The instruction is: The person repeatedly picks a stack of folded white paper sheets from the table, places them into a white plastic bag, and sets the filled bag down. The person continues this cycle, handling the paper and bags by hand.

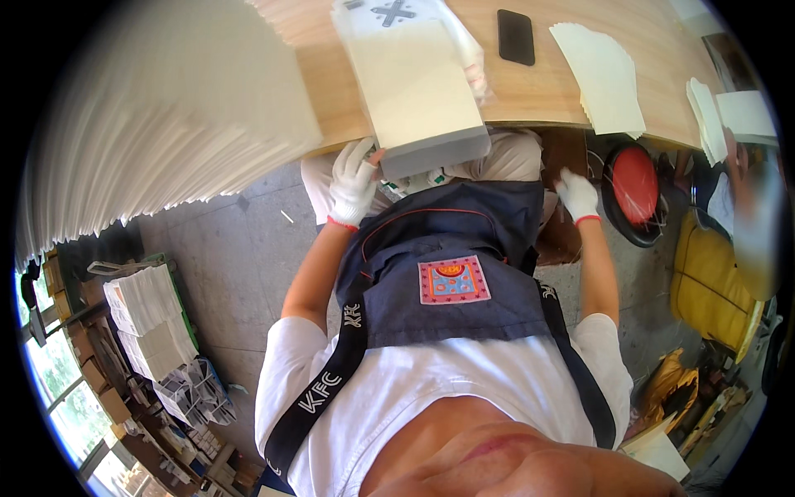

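A tall block of cream sheets (418,83) lies on the wooden table, its grey-shaded front side jutting past the near edge. My left hand (354,184), in a white glove with a red cuff, is beside that block's near left corner. Its fingers are stretched out, and the thumb is close to or touching the corner. My right hand (578,195), gloved the same way, hangs below the table edge to the right of my lap. It looks partly curled, and I cannot make out whether anything is in it.
A huge pile of pale sheets (190,108) fills the left. On the table are a black phone (516,37), fanned cream sheets (600,79) and a white plastic wrapping (464,50). A red-topped stool (635,184) stands at right, near another person's arm (733,166).
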